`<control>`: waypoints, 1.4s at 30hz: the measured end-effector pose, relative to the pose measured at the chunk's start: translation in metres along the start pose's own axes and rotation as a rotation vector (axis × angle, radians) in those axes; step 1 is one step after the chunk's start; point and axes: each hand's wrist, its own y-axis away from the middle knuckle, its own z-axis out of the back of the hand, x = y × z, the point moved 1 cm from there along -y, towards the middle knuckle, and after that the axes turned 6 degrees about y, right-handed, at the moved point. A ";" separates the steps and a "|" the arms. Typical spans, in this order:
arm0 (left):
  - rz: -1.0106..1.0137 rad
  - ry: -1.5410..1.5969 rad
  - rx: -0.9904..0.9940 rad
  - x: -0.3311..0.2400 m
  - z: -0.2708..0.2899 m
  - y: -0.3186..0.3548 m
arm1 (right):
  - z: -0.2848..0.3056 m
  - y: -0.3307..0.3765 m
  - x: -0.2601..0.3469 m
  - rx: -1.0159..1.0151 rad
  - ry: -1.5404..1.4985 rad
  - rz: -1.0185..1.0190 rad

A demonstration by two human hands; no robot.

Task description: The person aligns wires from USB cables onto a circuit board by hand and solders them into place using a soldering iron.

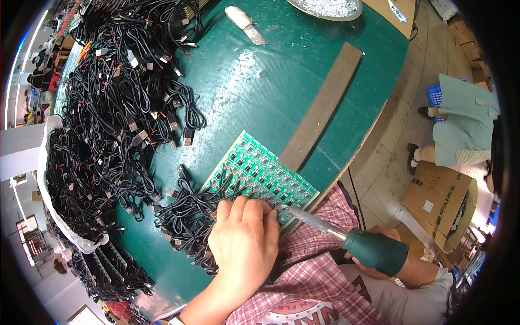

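Observation:
My right hand (pixel 391 233) grips a soldering iron (pixel 379 253) by its green handle. The iron's greyish shaft points left, and its tip meets the near edge of a green circuit board panel (pixel 246 157). Curled over that same edge, my left hand (pixel 244 235) pinches a thin cable close to the iron's tip; its fingertips are partly hidden. Several black USB cables (pixel 187 214) bunch up just left of this hand, their thin red wire ends lying over the board. Rows of small dark parts cover the panel.
A large heap of black USB cables (pixel 130 103) fills the table's left side, beside a white bag (pixel 46 179) of more. A long brown strip (pixel 322 108) touches the panel. Farther off lie a wrapped-handle scraper (pixel 241 19) and a metal dish (pixel 346 18). A person (pixel 463 119) and carton (pixel 439 206) are right.

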 end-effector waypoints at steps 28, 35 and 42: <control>-0.098 -0.058 -0.065 0.005 -0.004 0.002 | -0.007 -0.003 -0.008 0.069 -0.157 -0.094; -0.169 -0.177 0.035 0.002 -0.007 0.012 | -0.003 -0.012 -0.002 0.081 0.068 -0.208; -0.373 -0.207 -0.213 0.032 0.074 -0.047 | 0.003 -0.024 0.000 -0.157 -0.066 -0.170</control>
